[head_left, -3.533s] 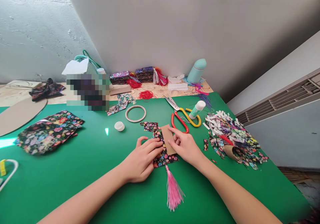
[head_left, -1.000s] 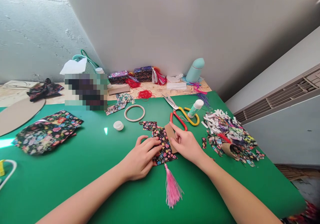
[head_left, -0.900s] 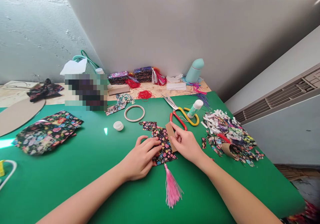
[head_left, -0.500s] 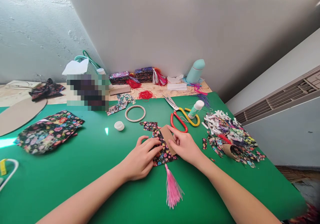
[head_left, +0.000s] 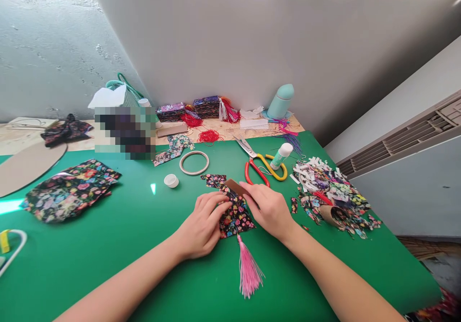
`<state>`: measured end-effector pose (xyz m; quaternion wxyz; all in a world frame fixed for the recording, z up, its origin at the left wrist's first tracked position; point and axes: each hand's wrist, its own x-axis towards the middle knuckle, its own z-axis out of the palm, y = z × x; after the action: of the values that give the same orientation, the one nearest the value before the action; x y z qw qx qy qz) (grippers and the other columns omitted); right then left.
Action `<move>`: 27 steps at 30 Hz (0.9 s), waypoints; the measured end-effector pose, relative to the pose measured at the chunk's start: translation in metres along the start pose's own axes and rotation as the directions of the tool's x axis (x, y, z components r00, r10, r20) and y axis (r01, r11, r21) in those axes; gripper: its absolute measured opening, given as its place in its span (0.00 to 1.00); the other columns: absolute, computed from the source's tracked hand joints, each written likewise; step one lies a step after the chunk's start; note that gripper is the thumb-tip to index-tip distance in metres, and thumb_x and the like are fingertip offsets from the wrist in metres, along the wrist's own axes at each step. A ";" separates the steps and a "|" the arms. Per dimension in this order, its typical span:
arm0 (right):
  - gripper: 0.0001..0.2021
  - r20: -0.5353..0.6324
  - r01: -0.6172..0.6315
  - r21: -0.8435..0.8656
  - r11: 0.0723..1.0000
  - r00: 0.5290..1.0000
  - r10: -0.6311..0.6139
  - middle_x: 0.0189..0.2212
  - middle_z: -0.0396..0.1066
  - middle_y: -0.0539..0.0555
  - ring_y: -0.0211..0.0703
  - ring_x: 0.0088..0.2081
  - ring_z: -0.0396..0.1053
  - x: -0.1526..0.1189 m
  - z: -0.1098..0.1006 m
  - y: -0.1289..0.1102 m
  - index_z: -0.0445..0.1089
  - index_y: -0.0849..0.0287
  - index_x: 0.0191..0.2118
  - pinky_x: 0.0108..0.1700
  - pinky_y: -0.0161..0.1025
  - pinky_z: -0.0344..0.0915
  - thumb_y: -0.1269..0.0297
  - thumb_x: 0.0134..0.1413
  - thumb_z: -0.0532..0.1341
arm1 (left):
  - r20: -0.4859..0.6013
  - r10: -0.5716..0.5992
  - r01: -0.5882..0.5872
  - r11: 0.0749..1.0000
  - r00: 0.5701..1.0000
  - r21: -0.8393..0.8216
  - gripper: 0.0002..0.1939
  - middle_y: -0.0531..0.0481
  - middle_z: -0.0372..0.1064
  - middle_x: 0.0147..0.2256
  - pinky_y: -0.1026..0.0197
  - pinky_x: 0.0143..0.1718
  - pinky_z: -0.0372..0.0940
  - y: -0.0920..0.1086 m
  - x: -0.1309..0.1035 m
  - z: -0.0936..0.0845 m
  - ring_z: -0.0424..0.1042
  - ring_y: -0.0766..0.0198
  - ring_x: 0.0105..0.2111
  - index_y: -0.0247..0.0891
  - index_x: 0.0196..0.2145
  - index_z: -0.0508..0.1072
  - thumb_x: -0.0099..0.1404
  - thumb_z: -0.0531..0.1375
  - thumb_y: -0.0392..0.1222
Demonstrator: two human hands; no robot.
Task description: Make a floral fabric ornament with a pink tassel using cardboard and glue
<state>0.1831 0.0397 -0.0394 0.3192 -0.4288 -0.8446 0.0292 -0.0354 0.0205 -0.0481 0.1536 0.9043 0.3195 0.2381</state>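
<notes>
Tipped up since half a second ago, one card tilts at the twelve o'clock edge of one cloth, clamped in the right hand. On one counter, the left hand presses the cloth, fingers slightly apart. Scissors, one pair: one o'clock; one tassel, near six.

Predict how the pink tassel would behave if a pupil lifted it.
The pink tassel would probably hang limp, since its thin strands splay loosely on the green tabletop. It looks light, being just fine strands. The floral piece at its top might tug along.
</notes>
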 end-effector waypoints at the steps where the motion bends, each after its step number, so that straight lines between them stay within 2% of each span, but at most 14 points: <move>1: 0.13 0.003 0.042 -0.041 0.998 0.999 -0.042 0.34 0.75 0.58 0.44 0.35 0.71 0.001 -0.001 -0.001 0.68 0.65 0.48 0.38 0.39 0.68 0.74 0.60 0.51 | -0.046 -0.022 0.021 1.000 0.999 -0.003 0.31 0.37 0.55 0.54 0.41 0.55 0.52 0.000 -0.001 0.000 0.53 0.49 0.57 0.36 0.59 0.51 0.57 0.48 0.27; 4: 0.11 0.037 0.136 -0.125 0.983 0.991 -0.132 0.31 0.74 0.57 0.43 0.32 0.69 0.002 -0.005 -0.003 0.72 0.64 0.37 0.36 0.38 0.66 0.76 0.59 0.52 | -0.136 -0.074 0.072 0.997 0.988 -0.020 0.36 0.37 0.51 0.57 0.40 0.56 0.51 0.001 -0.002 -0.002 0.50 0.47 0.59 0.39 0.63 0.42 0.58 0.48 0.29; 7: 0.12 0.055 0.187 -0.167 0.968 0.982 -0.180 0.31 0.74 0.56 0.41 0.31 0.68 0.003 -0.005 -0.005 0.72 0.63 0.33 0.34 0.37 0.64 0.77 0.59 0.51 | -0.156 -0.076 0.070 0.996 0.985 -0.047 0.38 0.38 0.50 0.58 0.39 0.57 0.49 0.001 -0.002 -0.004 0.47 0.47 0.61 0.39 0.64 0.38 0.58 0.49 0.30; 13: 0.10 0.055 0.250 -0.158 0.955 0.968 -0.244 0.33 0.75 0.56 0.41 0.33 0.68 0.003 -0.002 -0.005 0.72 0.64 0.33 0.36 0.36 0.63 0.76 0.59 0.54 | 0.015 -0.090 0.091 0.995 0.996 -0.049 0.42 0.39 0.52 0.60 0.39 0.57 0.43 0.001 -0.001 -0.003 0.42 0.48 0.63 0.37 0.64 0.35 0.54 0.49 0.29; 18: 0.10 0.105 0.296 -0.164 0.941 0.954 -0.282 0.37 0.75 0.56 0.41 0.33 0.67 0.001 0.002 -0.005 0.72 0.64 0.34 0.35 0.36 0.63 0.76 0.60 0.53 | 0.098 -0.121 0.120 0.993 0.988 0.009 0.43 0.39 0.53 0.59 0.40 0.56 0.43 0.000 0.001 0.000 0.43 0.47 0.63 0.36 0.64 0.38 0.52 0.49 0.28; 23: 0.11 0.191 0.296 -0.100 0.950 0.943 -0.274 0.32 0.74 0.56 0.42 0.31 0.64 0.001 -0.002 -0.005 0.70 0.63 0.33 0.31 0.37 0.60 0.76 0.59 0.50 | 0.109 -0.144 0.140 0.989 0.984 0.044 0.42 0.41 0.55 0.59 0.41 0.57 0.43 -0.001 0.001 0.002 0.44 0.48 0.62 0.37 0.65 0.38 0.53 0.48 0.26; 27: 0.11 0.314 0.338 -0.062 0.939 0.900 -0.304 0.29 0.71 0.54 0.42 0.30 0.61 0.002 -0.010 -0.007 0.67 0.61 0.29 0.29 0.38 0.55 0.80 0.53 0.51 | 0.108 -0.153 0.147 0.987 0.982 0.059 0.43 0.42 0.57 0.58 0.42 0.56 0.44 0.000 0.000 0.002 0.46 0.48 0.62 0.37 0.65 0.37 0.54 0.48 0.26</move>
<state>0.1832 0.0345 -0.0288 0.1626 -0.2917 -0.9426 -0.0078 -0.0343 0.0205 -0.0495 0.1659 0.8931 0.3836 0.1667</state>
